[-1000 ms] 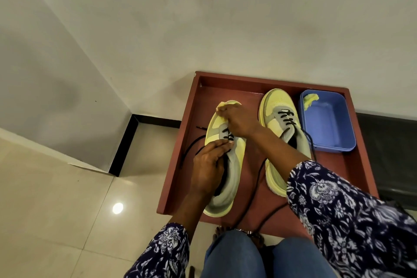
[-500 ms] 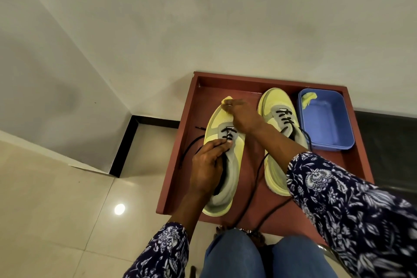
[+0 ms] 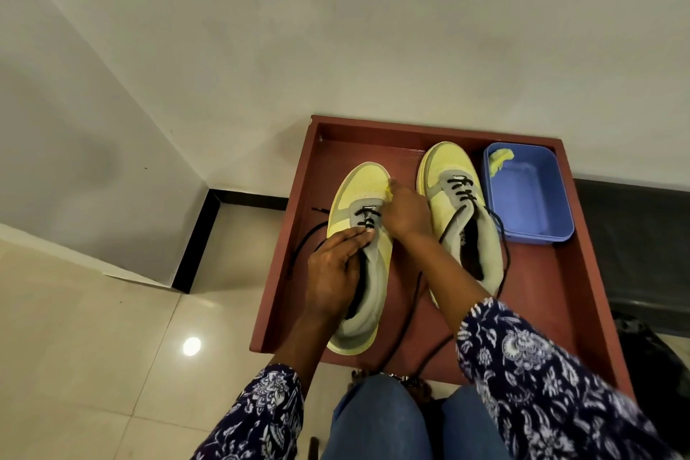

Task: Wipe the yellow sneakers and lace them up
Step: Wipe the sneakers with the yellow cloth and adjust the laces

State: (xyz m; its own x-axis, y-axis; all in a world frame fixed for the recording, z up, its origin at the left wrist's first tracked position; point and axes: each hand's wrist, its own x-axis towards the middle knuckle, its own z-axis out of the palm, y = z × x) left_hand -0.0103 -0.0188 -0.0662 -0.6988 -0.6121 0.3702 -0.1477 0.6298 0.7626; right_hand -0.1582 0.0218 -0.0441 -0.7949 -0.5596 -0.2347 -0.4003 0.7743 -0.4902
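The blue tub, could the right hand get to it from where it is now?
Probably yes. The right hand is on the left sneaker, holding a yellow cloth. Only the low right sneaker lies between it and the blue tub, so it could pass over.

You're indoors, likely home, floor-level corner. Glossy cream floor tiles (image 3: 93, 355) under you, ceiling light reflected in one. Plain off-white plastered walls (image 3: 336, 30) meeting at jutting corner, black skirting strip (image 3: 194, 243) along base. Red-brown wooden tray (image 3: 552, 302) set on floor against wall, holding yellow sneakers (image 3: 360, 258), blue plastic tub (image 3: 530, 198). No furniture or workbench in view; room type beyond domestic unclear.
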